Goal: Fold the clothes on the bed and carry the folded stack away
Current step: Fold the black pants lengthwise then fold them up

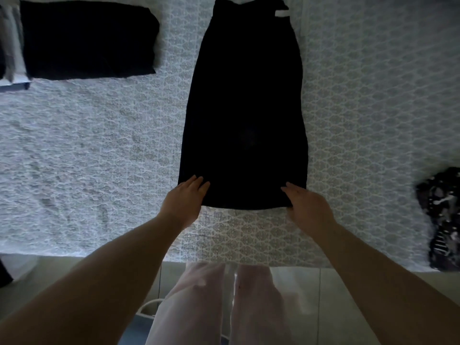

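Observation:
A long black garment (245,108) lies flat on the patterned white bedspread (99,158), folded into a narrow strip that runs away from me, with a white label at its far end. My left hand (185,199) rests on its near left corner, fingers laid on the cloth. At the near right corner, my right hand (307,205) grips the hem with the thumb tucked under the edge. A folded black garment (87,41) sits at the far left of the bed.
A crumpled black-and-white patterned garment (441,220) lies at the right edge of the bed. Folded grey and white items (11,46) show at the far left edge. The bed's near edge runs just in front of my legs, with pale floor below.

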Motion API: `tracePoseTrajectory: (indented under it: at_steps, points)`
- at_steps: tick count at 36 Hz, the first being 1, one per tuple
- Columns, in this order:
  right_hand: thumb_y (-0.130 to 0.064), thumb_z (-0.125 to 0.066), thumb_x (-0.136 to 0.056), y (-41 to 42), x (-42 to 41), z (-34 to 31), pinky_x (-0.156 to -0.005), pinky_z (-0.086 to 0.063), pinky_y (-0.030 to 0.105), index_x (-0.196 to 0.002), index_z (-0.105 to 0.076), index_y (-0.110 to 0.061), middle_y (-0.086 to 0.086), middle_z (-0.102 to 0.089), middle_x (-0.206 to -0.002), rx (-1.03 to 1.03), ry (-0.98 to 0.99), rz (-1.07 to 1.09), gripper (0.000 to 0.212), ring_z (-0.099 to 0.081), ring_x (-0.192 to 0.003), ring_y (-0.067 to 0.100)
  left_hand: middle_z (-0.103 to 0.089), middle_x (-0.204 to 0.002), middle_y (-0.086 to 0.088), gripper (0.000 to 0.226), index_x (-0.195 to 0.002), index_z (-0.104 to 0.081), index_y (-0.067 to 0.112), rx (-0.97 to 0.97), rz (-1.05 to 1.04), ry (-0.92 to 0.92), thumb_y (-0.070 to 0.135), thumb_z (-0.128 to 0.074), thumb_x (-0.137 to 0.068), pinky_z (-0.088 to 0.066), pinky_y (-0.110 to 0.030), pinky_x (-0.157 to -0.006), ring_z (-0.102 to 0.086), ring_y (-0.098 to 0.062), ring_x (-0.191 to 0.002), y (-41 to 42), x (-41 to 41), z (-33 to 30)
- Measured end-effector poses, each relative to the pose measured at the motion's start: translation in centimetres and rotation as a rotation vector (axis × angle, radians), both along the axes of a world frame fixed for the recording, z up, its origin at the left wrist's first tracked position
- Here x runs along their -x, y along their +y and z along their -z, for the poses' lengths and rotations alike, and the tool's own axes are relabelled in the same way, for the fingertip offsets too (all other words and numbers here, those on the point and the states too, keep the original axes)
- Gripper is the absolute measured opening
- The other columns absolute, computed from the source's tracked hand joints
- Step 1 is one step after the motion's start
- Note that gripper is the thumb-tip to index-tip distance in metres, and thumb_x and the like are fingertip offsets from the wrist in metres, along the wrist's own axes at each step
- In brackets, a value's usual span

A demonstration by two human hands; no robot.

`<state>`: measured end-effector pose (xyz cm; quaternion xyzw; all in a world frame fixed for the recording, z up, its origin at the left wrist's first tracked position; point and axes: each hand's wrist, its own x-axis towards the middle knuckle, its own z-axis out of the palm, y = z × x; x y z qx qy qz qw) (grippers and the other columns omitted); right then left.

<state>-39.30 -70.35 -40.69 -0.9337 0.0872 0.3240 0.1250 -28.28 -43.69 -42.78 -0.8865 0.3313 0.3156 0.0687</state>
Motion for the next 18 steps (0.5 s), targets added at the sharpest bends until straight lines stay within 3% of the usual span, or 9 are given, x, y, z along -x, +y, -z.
tracePoseTrajectory:
  at_steps: [3, 6, 10, 14, 16, 18]
  points:
    - [-0.017, -0.053, -0.092, -0.6, -1.4, -2.0, -0.087, -0.048, 0.032, -0.136, -0.049, -0.016, 0.009, -0.058, -0.129, -0.068, -0.028, 0.118, 0.044, -0.058, -0.109, 0.026, -0.046, -0.142, 0.001, 0.054, -0.144, -0.037, 0.029, -0.009, -0.066, -0.012, 0.016, -0.046, -0.093, -0.046, -0.033, -0.09, -0.048, -0.022, -0.126, -1.2, -1.4, -2.3]
    - [-0.011, -0.055, -0.085, -0.9, -2.5, -3.7, -0.069, -0.046, 0.029, -0.116, -0.065, -0.011, 0.013, -0.068, -0.097, -0.115, -0.061, 0.233, 0.032, -0.062, -0.086, 0.028, -0.064, -0.108, -0.003, 0.04, -0.125, -0.056, 0.033, -0.05, -0.067, 0.022, 0.019, -0.045, -0.089, -0.045, -0.032, -0.07, -0.062, -0.026, -0.096, -2.3, -3.1, -4.7]
    - [-0.009, -0.053, -0.083, -1.6, -2.4, -5.0, -0.065, -0.044, 0.027, -0.096, -0.069, 0.0, 0.017, -0.067, -0.089, -0.206, 0.133, 0.335, 0.022, -0.06, -0.081, 0.029, -0.062, -0.11, -0.008, 0.042, -0.122, -0.058, 0.034, -0.116, -0.07, 0.28, 0.022, -0.047, -0.084, -0.047, -0.033, -0.074, -0.058, -0.029, -0.096, -2.4, -4.4, -6.5]
    - [-0.004, -0.056, -0.065, -1.8, -1.9, -5.9, -0.043, -0.024, 0.019, -0.065, -0.054, -0.005, 0.003, -0.041, -0.051, -0.415, 0.455, 0.465, 0.002, -0.037, -0.048, 0.017, -0.051, -0.122, -0.008, 0.053, -0.127, -0.055, 0.024, -0.293, -0.097, 0.616, 0.02, -0.062, -0.075, -0.039, -0.03, -0.069, -0.049, -0.024, -0.096, -2.0, -5.0, -7.5]
    - [0.003, -0.053, -0.069, -2.3, -1.6, -5.7, -0.041, -0.023, 0.016, -0.059, -0.044, -0.009, -0.001, -0.033, -0.045, -0.513, 0.496, 0.587, 0.018, -0.03, -0.037, 0.011, -0.053, -0.114, -0.005, 0.041, -0.113, -0.059, 0.02, -0.325, -0.144, 0.723, 0.021, -0.065, -0.073, -0.038, -0.029, -0.066, -0.051, -0.021, -0.094, -1.8, -5.4, -7.4]
    - [0.005, -0.052, -0.075, -3.0, -1.1, -4.8, -0.042, -0.029, 0.017, -0.062, -0.05, -0.009, 0.001, -0.04, -0.049, -0.589, 0.408, 0.764, 0.02, -0.037, -0.036, 0.008, -0.057, -0.106, -0.003, 0.034, -0.108, -0.063, 0.019, -0.255, -0.251, 0.784, 0.023, -0.065, -0.075, -0.04, -0.027, -0.067, -0.055, -0.017, -0.09, -1.7, -6.3, -7.1]
